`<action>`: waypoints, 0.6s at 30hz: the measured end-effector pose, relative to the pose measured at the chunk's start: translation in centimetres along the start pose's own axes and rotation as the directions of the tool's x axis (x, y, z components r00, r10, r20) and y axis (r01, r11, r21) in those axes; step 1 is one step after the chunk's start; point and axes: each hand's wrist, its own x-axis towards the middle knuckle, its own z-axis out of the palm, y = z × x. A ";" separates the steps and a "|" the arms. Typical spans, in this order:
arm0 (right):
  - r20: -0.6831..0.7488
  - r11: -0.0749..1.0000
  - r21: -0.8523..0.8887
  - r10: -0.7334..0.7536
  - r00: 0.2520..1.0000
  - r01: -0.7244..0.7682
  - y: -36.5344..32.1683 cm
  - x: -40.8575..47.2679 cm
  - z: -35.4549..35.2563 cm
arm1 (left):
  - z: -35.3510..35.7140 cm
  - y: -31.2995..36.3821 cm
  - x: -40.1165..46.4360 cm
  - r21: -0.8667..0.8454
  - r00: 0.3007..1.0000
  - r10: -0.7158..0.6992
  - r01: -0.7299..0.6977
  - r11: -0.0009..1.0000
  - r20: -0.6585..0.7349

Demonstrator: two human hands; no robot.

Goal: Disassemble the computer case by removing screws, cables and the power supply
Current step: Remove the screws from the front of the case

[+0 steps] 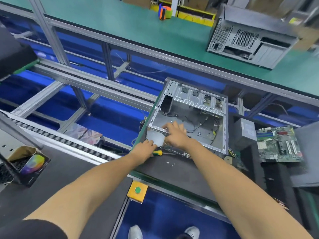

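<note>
I have the computer case (189,116) lying open on its side on the dark surface (172,171), most of its inside already bare: only a few thin cables (191,125) trail across the floor panel. My right hand (174,135) reaches into the near corner, fingers bent over a grey metal bracket (156,135) there, pressing or grasping its upper edge; I cannot tell which. My left hand (144,150) sits just left of it at the case's outer corner, curled around a screwdriver (158,153) with a yellow-and-green handle, its shaft pointing right under my right wrist.

A motherboard (279,144) lies well to the right of my right hand, and a dark box that looks like the power supply (246,131) stands between it and the case, so I judge those steps done. The step in hand seems to be freeing this corner bracket. Next I would need to find its remaining fixing, bring the screwdriver tip to it, and steady the bracket while it loosens, keeping the loose cables from snagging.
</note>
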 end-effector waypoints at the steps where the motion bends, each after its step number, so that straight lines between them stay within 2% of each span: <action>1: 0.006 1.000 0.022 -0.001 1.000 0.001 -0.1 -0.1 -0.1 | -0.4 -0.2 -0.1 0.003 0.998 0.047 -0.047 0.999 -0.030; 4: 0.015 0.993 0.117 0.000 1.000 -0.002 -0.3 -0.5 -0.9 | -2.9 -1.3 -0.8 -0.182 0.965 0.187 -0.220 0.958 -0.182; 6: 0.021 0.967 0.254 0.006 1.000 -0.011 -0.4 -0.8 -1.7 | -5.9 -2.1 -1.4 -0.364 0.939 0.177 -0.282 0.888 -0.295; 8: 0.096 0.884 0.467 -0.037 0.995 -0.012 -0.4 -1.2 -3.0 | -9.7 -2.6 -1.7 -0.517 0.905 0.147 -0.354 0.779 -0.400; 10: 0.193 0.790 0.613 -0.136 0.972 -0.011 -0.5 -1.8 -4.7 | -13.4 -2.5 -1.2 -0.643 0.860 0.127 -0.460 0.613 -0.494; 12: 0.233 0.785 0.619 -0.197 0.952 0.011 -0.2 -1.9 -6.5 | -16.8 -2.4 0.1 -0.712 0.838 0.088 -0.507 0.486 -0.538; 14: 0.214 0.780 0.624 -0.232 0.949 0.050 0.0 -1.7 -8.1 | -19.4 -2.1 1.7 -0.755 0.843 0.032 -0.498 0.427 -0.538; 16: 0.116 0.799 0.590 -0.223 0.968 0.114 0.4 -1.0 -9.4 | -20.9 -1.6 3.6 -0.788 0.846 -0.027 -0.483 0.382 -0.532; 18: -0.027 0.870 0.455 -0.199 0.980 0.189 1.0 0.0 -10.7 | -21.8 -0.6 5.6 -0.820 0.854 -0.091 -0.456 0.346 -0.512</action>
